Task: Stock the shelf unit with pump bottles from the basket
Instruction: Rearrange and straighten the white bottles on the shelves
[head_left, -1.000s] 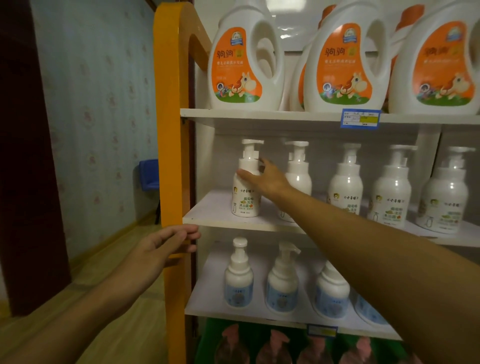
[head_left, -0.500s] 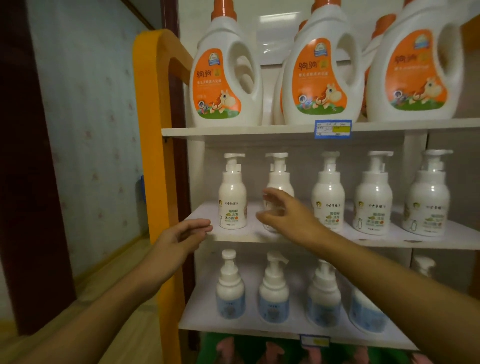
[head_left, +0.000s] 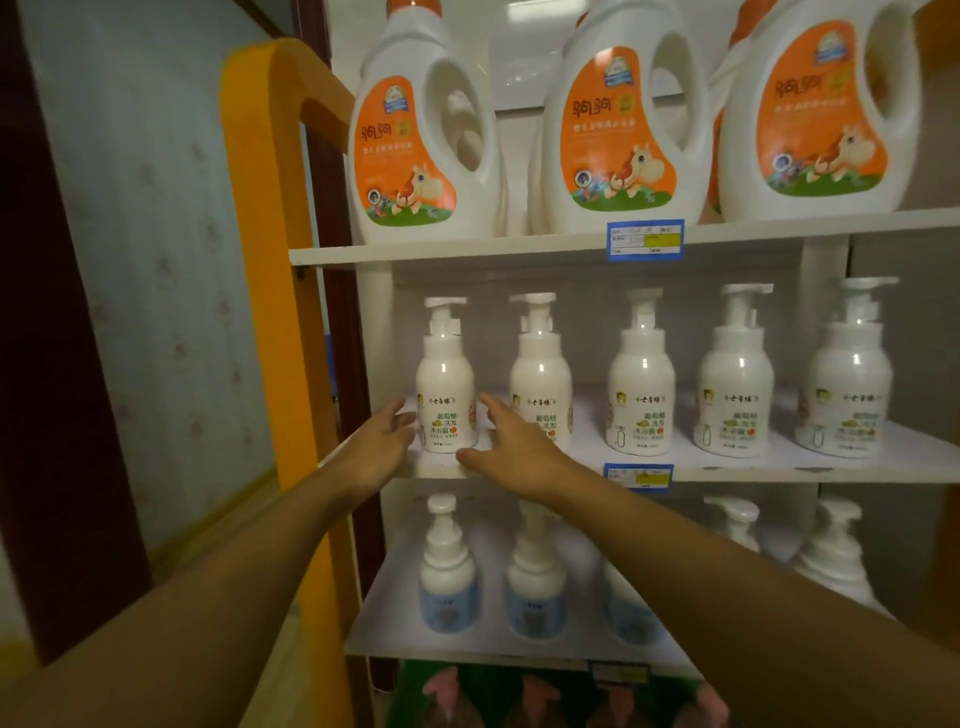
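Both hands flanked the leftmost pump bottle (head_left: 445, 400) on the middle shelf (head_left: 753, 467). The left hand (head_left: 382, 441) and right hand (head_left: 511, 441) each kept a spread grip, fingers straight, pinching nothing.

Top shelf: three jugs (head_left: 426, 130), their caps cut by the upper edge; the rightmost jug (head_left: 831, 109) is also clipped at the right. Further jugs behind them show only as slivers. Price tags (head_left: 645, 240): print too small to read. Middle shelf: the right hand (head_left: 511, 441) covers the lower label of the second pump bottle (head_left: 540, 374). Lower shelf: the right forearm (head_left: 701, 571) hides most of the third blue-labelled bottle (head_left: 631, 613); the bottles (head_left: 831, 551) at far right are blurred. Bottom edge: pink-topped items (head_left: 535, 696) are dark, blurred and cropped. Both arms leave the picture at the lower corners.
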